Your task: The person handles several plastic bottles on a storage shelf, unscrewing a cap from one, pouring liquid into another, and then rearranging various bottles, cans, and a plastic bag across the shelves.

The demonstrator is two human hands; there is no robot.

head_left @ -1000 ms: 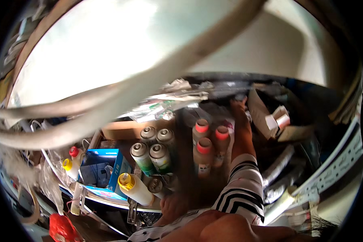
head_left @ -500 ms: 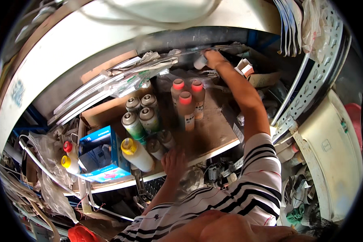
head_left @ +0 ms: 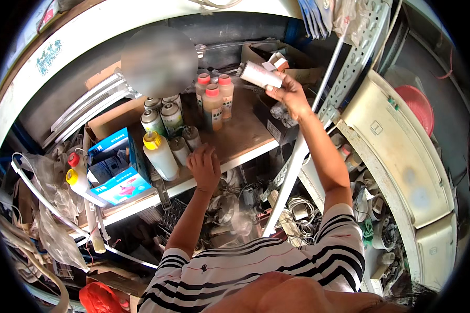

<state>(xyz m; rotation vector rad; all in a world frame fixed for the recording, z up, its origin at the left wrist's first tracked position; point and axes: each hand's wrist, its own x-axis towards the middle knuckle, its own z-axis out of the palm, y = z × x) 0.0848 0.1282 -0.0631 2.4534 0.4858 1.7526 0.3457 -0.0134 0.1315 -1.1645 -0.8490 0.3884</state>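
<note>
A pale cylindrical container is in my right hand, fingers wrapped round one end, tilted above the back right of the shelf. My left hand rests at the shelf's front edge with fingers loosely spread and nothing visible in them. Beside those fingers stand two small grey cans. Left of these is a white bottle with a yellow cap. Several spray cans are grouped behind. Three brownish bottles with red caps stand further right.
A blue box sits at the shelf's left, beside more capped bottles. Cardboard boxes lie at the back right. A white pole slants past the shelf's right end. Cables and clutter fill the space below.
My right hand has come back from the rear of the shelf, bringing the pale container nearer and up. My left hand stays by the front edge. The whole view has shifted.
</note>
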